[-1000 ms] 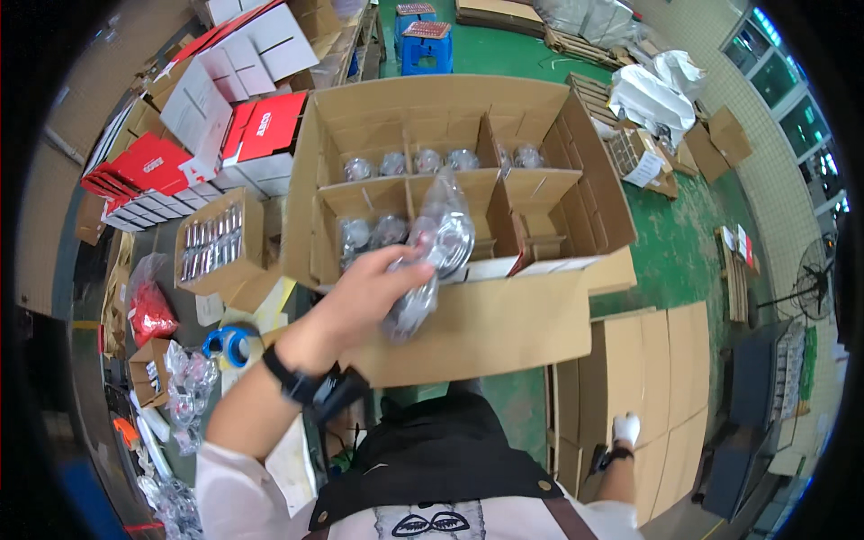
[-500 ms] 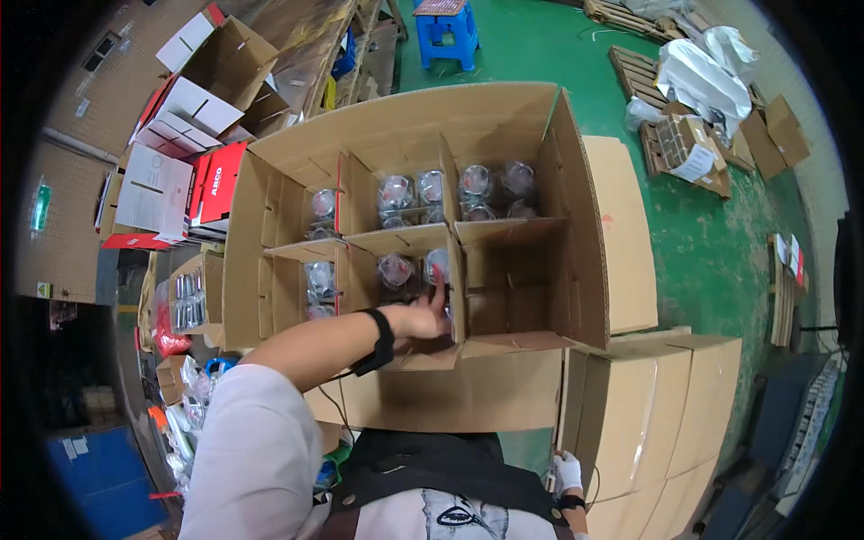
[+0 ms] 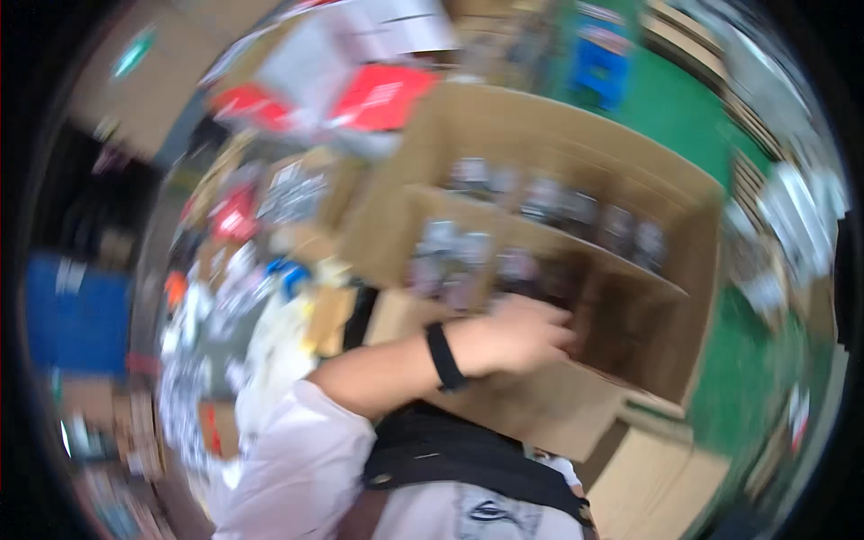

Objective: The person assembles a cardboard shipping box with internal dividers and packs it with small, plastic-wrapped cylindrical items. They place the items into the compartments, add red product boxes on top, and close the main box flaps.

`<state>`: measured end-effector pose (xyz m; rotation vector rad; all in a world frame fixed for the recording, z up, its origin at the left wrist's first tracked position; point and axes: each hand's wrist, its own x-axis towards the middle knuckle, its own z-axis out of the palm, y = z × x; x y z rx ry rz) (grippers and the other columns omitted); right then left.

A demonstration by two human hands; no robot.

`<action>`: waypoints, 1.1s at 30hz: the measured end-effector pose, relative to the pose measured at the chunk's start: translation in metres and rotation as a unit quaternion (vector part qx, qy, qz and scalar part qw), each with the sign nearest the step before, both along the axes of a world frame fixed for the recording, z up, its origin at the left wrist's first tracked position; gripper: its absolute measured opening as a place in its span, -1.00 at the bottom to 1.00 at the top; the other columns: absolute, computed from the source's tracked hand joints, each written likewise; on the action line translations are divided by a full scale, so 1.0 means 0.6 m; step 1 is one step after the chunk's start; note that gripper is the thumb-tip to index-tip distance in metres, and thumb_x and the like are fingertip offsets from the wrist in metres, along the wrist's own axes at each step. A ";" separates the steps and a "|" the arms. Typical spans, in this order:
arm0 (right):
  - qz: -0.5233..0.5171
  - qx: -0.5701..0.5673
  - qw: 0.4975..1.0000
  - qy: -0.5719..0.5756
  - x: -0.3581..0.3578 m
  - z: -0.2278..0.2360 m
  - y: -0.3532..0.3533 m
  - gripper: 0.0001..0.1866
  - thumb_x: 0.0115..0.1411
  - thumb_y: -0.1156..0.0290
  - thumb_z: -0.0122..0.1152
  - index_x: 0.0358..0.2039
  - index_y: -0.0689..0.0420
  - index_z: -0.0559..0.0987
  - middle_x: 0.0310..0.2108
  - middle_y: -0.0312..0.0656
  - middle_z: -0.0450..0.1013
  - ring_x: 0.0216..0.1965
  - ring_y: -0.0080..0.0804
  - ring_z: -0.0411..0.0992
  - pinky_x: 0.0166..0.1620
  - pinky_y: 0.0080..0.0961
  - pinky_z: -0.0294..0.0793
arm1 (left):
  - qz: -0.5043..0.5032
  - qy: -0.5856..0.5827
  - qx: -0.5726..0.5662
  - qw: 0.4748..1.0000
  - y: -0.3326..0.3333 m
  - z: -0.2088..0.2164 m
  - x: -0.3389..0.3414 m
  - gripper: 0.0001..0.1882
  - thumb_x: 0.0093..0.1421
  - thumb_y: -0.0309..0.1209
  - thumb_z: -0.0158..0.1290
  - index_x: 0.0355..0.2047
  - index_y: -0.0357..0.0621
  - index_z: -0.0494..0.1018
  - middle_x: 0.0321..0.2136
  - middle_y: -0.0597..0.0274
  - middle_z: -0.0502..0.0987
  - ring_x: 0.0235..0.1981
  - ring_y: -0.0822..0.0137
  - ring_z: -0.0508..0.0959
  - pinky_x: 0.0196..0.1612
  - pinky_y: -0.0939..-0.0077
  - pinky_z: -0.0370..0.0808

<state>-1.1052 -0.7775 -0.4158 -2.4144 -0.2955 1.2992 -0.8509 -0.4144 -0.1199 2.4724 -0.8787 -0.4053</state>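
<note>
My left hand [image 3: 529, 335], bare with a black wristband, is over the near edge of a large open cardboard box [image 3: 558, 382]. Its fingers are smeared by motion, so I cannot tell whether they hold anything. Cardboard dividers [image 3: 558, 229] split the box into compartments. Several hold shiny round objects in clear wrap [image 3: 445, 256]; their kind is not plain. Beside my hand, the near right compartment [image 3: 630, 324] looks dark, with no such objects showing. Low at my right side, a sliver of white [image 3: 567, 470] may be my gloved right hand; its fingers are hidden.
Red and white cartons [image 3: 382, 94] stand beyond the box at left. A cluttered area with plastic bags [image 3: 279, 333] and a carton of silvery parts [image 3: 295, 193] lies left. A blue stool [image 3: 598, 58] is at the back, wrapped goods [image 3: 801, 216] far right, closed cartons [image 3: 657, 472] near right.
My view has swung left, so the box appears turned and farther right. My left hand has come up out of the near middle compartment to the box's near edge.
</note>
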 end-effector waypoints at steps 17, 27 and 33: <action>0.145 0.224 0.929 0.256 0.043 0.383 0.760 -0.82 0.26 0.47 0.03 -0.19 0.22 0.55 -0.43 -0.23 0.49 -0.42 -0.55 0.44 -0.33 -0.61 0.46 | 0.928 -0.056 0.204 0.306 0.540 -0.167 -1.138 -0.28 -0.01 -0.04 0.26 0.04 -0.25 0.34 0.05 -0.29 0.27 0.07 -0.23 0.30 0.05 0.01 0.33; 0.452 0.249 0.782 -0.350 -0.236 0.376 1.373 -0.48 0.07 0.07 0.16 -0.01 0.10 0.51 -0.23 0.12 0.43 -0.14 -0.02 0.44 -0.03 -0.23 0.44 | 0.927 -0.170 -0.032 0.331 0.539 -0.201 -1.152 -0.46 0.11 -0.22 0.19 0.02 -0.25 0.34 0.02 -0.30 0.23 0.00 -0.22 0.31 0.04 0.02 0.31; 0.559 0.223 0.737 -0.308 -0.260 0.300 1.370 -0.62 0.07 0.08 0.13 -0.24 0.10 0.56 -0.30 0.14 0.50 -0.19 -0.04 0.51 -0.10 -0.16 0.48 | 0.902 -0.107 -0.065 0.413 0.530 -0.204 -1.174 -0.34 0.01 -0.45 0.10 0.16 -0.28 0.21 0.19 -0.40 0.05 0.11 -0.35 0.24 0.17 0.04 0.27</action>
